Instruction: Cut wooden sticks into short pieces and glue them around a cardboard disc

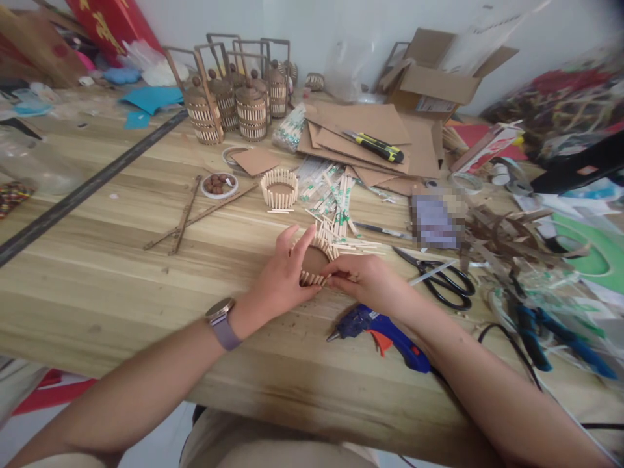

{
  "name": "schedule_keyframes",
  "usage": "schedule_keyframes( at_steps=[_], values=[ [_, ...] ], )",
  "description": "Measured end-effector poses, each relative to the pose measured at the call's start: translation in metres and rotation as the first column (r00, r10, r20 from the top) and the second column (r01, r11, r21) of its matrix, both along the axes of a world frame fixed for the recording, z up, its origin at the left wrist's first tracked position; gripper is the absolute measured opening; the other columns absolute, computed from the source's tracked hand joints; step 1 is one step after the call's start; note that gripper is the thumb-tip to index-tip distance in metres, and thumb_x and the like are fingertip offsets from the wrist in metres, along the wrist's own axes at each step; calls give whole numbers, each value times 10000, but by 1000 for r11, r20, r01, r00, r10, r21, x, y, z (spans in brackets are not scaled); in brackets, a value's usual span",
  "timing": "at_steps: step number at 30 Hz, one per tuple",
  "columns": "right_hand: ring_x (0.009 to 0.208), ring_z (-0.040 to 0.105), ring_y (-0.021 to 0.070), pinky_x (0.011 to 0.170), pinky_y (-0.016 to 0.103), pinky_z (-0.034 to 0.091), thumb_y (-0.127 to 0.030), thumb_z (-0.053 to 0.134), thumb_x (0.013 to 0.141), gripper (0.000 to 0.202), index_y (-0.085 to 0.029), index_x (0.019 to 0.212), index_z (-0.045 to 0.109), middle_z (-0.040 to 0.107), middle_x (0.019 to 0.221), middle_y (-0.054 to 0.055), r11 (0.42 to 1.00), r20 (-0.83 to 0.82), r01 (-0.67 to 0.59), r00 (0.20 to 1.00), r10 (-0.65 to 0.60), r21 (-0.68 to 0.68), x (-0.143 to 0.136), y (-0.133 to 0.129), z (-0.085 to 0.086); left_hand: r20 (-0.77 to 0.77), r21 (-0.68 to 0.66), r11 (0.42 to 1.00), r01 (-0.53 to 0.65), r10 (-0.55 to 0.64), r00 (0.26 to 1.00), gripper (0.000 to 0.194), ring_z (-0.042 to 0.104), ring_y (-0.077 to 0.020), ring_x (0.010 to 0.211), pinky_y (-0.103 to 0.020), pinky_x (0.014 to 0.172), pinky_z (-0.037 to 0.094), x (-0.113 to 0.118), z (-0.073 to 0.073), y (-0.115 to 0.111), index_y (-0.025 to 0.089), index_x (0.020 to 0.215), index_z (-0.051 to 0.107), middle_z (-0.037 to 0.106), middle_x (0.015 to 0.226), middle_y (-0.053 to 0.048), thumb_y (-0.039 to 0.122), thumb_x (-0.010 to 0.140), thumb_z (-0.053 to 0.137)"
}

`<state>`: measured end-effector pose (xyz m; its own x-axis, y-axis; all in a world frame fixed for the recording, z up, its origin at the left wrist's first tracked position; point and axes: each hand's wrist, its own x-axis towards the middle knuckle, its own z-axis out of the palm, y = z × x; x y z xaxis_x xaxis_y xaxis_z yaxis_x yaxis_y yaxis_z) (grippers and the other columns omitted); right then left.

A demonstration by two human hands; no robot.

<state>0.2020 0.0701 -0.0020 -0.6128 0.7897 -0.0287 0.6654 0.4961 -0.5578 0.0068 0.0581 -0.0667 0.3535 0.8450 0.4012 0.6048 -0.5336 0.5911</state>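
Note:
A round ring of short wooden sticks around a brown disc rests on the table between my hands. My left hand, with a watch on its wrist, curves around the ring's left side, its fingers and thumb holding it. At the ring's near right edge, my right hand pinches what looks like one small stick, partly hidden by the fingertips. Just behind stands a second stick ring. Loose wooden sticks, some in green-printed wrappers, lie beyond my hands. A blue glue gun lies below my right forearm.
Black scissors and blue-handled pliers lie at the right. Cardboard sheets carry a yellow-black cutter. Several small lantern-like baskets stand at the back. A bowl of brown beads sits near two crossed twigs.

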Motion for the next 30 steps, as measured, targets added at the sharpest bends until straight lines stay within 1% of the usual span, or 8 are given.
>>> schedule_keyframes(
  at_steps=[5, 10, 14, 18, 21, 26, 30],
  values=[
    [770, 653, 177, 695, 262, 462, -112, 576, 863, 164, -181, 926, 712, 731, 846, 50, 996, 39, -45, 998, 42, 78, 1, -1, -6, -3, -7, 1000, -9, 9, 1000, 1155, 246, -416, 1424, -612, 1058, 412, 0, 1, -1, 304, 1520, 45, 206, 1489, -194, 178, 673, 820],
    [822, 649, 191, 713, 271, 456, -129, 516, 912, 188, -191, 975, 681, 708, 894, 68, 985, 141, -90, 988, 70, 146, 3, -3, -12, 1, -15, 1000, -7, 7, 1000, 1151, 252, -408, 1427, -606, 1060, 415, 0, 1, -2, 308, 1525, 47, 204, 1493, -191, 183, 680, 819],
    [795, 635, 190, 682, 265, 431, -100, 501, 915, 188, -176, 969, 664, 686, 878, 75, 970, 240, -124, 968, 72, 210, 2, -4, -14, 3, -3, 1000, -7, 7, 1000, 1145, 252, -408, 1429, -606, 1070, 406, 0, 2, -2, 303, 1521, 59, 206, 1490, -191, 177, 675, 819],
    [751, 622, 195, 633, 271, 402, -98, 490, 926, 173, -150, 927, 655, 670, 856, 87, 938, 331, -182, 940, 78, 296, 0, -5, -17, -7, 4, 1000, -5, 5, 1000, 1132, 254, -410, 1428, -605, 1072, 404, 0, 2, -2, 290, 1517, 65, 203, 1487, -198, 165, 677, 813],
    [729, 611, 200, 625, 282, 396, -96, 483, 930, 178, -141, 900, 652, 659, 830, 86, 911, 348, -224, 933, 98, 345, -1, -5, -19, -4, 8, 1000, 4, -4, 1000, 1130, 276, -404, 1421, -603, 1086, 392, 0, 2, -2, 276, 1518, 84, 211, 1490, -200, 165, 670, 822],
    [709, 602, 196, 612, 286, 388, -102, 494, 929, 164, -125, 903, 655, 657, 821, 87, 896, 360, -236, 928, 93, 377, 0, -5, -19, 9, 18, 1000, 17, -18, 1000, 1232, 306, -419, 1407, -630, 1095, 365, 2, 2, -2, 290, 1516, 77, 212, 1494, -206, 236, 602, 902],
    [698, 593, 194, 612, 288, 381, -101, 498, 920, 167, -128, 865, 653, 649, 791, 81, 893, 371, -242, 924, 93, 379, -1, -5, -19, 4, 21, 1000, 5, -5, 1000, 1219, 286, -413, 1416, -634, 1086, 374, 5, 1, -2, 328, 1517, 26, 200, 1497, -195, 227, 649, 876]
  ],
)
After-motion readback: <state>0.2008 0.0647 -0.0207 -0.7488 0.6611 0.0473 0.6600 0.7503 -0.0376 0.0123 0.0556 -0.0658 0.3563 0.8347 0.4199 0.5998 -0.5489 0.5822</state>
